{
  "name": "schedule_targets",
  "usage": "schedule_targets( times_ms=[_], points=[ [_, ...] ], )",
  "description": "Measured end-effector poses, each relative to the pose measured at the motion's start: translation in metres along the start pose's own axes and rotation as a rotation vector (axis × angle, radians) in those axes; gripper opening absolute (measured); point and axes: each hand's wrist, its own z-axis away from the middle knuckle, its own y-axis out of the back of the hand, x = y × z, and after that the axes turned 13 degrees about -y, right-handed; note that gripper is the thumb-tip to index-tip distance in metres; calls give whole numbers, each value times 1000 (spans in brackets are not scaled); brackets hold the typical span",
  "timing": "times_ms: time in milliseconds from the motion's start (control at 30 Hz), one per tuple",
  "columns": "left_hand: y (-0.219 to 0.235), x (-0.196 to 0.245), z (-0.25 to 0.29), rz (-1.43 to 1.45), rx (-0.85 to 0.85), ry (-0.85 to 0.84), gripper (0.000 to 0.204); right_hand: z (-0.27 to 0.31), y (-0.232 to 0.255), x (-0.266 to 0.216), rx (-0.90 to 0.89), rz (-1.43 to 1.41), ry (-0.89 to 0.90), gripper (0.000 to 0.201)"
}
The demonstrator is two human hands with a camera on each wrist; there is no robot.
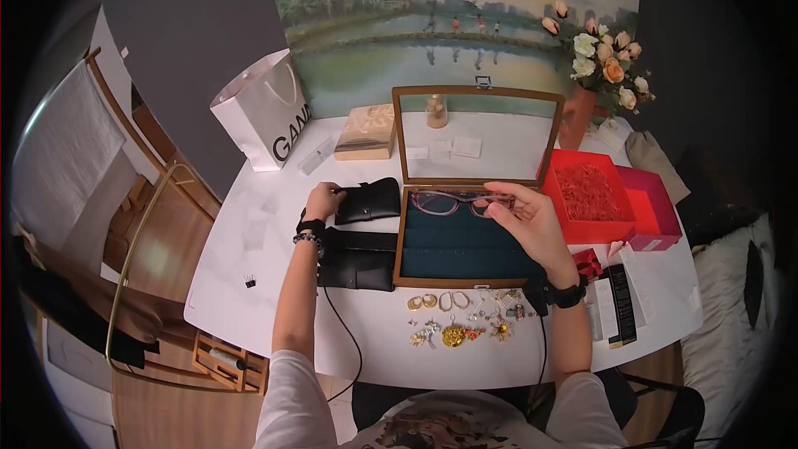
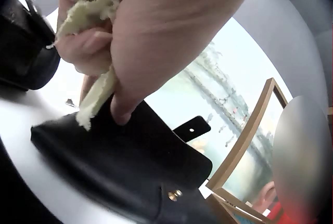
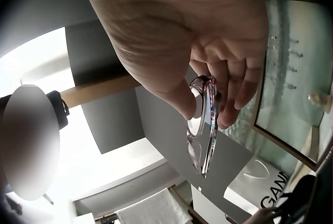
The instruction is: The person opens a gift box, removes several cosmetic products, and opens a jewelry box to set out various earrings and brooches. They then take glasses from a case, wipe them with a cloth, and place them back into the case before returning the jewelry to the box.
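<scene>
My right hand pinches a pair of pinkish, clear-framed glasses by one end, over the open wooden box with its dark green lining. In the right wrist view the glasses sit between the thumb and fingers of the hand. At the left end of the upper black case is my left hand. The left wrist view shows that hand with fingers curled round a pale yellow-green cloth, its thumb at the black leather case.
Another black case lies below the upper one. Jewellery is spread along the front. Red boxes and a flower vase stand on the right; a white bag and a book-like box at the back left.
</scene>
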Motion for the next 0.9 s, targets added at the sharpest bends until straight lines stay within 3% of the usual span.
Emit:
schedule_targets(
  times_ms=[133,200,267,333,433,533,600,733,900],
  points=[
    [23,19,4,310,144,75,31,1,0,1,11,21,9,37],
    [45,35,3,361,344,-14,31,-1,-1,2,33,36,42,37],
    [70,71,8,437,357,-75,27,0,-3,2,50,104,78,37],
    [79,96,10,550,455,-278,24,1,-8,0,68,174,114,38],
    [95,162,32,447,394,-378,21,7,-20,-7,62,236,149,41],
    [97,207,51,386,264,-479,18,10,-24,-15,181,489,292,43],
    [91,226,55,364,304,-557,18,11,-20,-20,228,598,405,42],
    [77,233,52,581,265,-504,16,18,-10,-31,221,650,381,40],
    [62,250,58,807,230,-470,21,23,3,-38,110,567,164,39]
  ],
)
